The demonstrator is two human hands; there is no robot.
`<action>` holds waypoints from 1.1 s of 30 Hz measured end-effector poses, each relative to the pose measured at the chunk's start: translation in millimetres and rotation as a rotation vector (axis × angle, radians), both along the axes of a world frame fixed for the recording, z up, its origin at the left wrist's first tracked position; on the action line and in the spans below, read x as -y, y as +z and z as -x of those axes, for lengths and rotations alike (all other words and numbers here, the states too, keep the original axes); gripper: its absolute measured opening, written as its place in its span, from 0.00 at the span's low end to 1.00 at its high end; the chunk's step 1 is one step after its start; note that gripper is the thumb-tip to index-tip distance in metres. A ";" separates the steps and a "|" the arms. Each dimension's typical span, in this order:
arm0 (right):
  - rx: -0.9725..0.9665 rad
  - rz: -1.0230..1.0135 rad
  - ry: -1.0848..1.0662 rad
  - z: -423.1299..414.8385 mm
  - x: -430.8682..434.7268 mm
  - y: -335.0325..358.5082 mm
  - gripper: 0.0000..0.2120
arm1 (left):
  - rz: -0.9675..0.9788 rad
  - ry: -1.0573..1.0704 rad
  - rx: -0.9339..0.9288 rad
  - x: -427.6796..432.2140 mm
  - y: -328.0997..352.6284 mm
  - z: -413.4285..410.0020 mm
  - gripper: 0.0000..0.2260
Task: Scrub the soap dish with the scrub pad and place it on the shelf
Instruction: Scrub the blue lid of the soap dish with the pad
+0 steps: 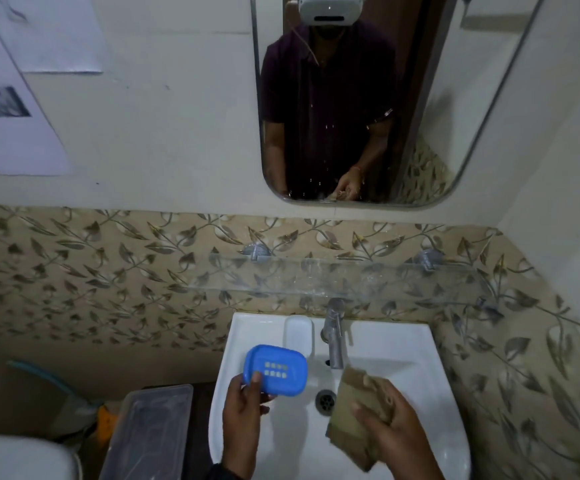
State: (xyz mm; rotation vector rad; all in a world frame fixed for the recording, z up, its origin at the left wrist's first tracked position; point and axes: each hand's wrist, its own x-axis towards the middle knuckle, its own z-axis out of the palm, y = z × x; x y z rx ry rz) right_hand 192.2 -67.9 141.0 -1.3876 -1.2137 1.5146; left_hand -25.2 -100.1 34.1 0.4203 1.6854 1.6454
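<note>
Dish in one hand, pad in the other, scrub not yet joined.

Left hand (pixel 243 412) clamped on the blue soap dish (pixel 275 371), thumb pressed on the slotted face, remaining fingers curled beneath the near edge, dish held over the sink (pixel 378 344). Right hand (pixel 390 434) closed around the brown scrub pad (pixel 354 403), folded loosely, apart from the dish, drain between them. Probably the opening of the scrubbing step. Next: bring pad across to the dish face, rub. Glass shelf (pixel 337 275) waiting well beyond the fingertips, above the tap (pixel 333 336).
</note>
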 end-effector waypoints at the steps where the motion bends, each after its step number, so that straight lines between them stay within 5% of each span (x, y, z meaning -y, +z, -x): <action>1: 0.158 -0.159 0.025 3.6 -3.9 8.3 0.12 | -0.016 -0.025 -0.043 5.3 9.8 -3.9 0.13; 3: 0.339 -0.369 0.073 10.0 -6.7 25.4 0.10 | -0.055 -0.049 -0.068 13.3 29.1 -11.4 0.14; 8: 0.580 -0.671 0.133 32.8 -6.1 41.7 0.11 | -0.275 -0.171 0.237 20.7 75.4 -34.7 0.13; 13: 0.604 -0.638 0.046 35.7 -4.9 49.0 0.18 | -0.346 -0.227 0.278 28.9 95.1 -54.3 0.17; 20: 0.518 -0.531 0.046 41.1 3.7 52.6 0.11 | -0.349 -0.316 0.144 32.5 102.8 -79.4 0.13; 26: 0.693 -0.575 0.017 14.9 -16.9 68.8 0.08 | -0.350 -0.228 0.120 33.5 102.5 -88.8 0.13; 33: 0.543 -0.699 0.100 32.3 5.2 72.2 0.11 | -0.345 -0.289 0.053 28.2 107.2 -93.5 0.10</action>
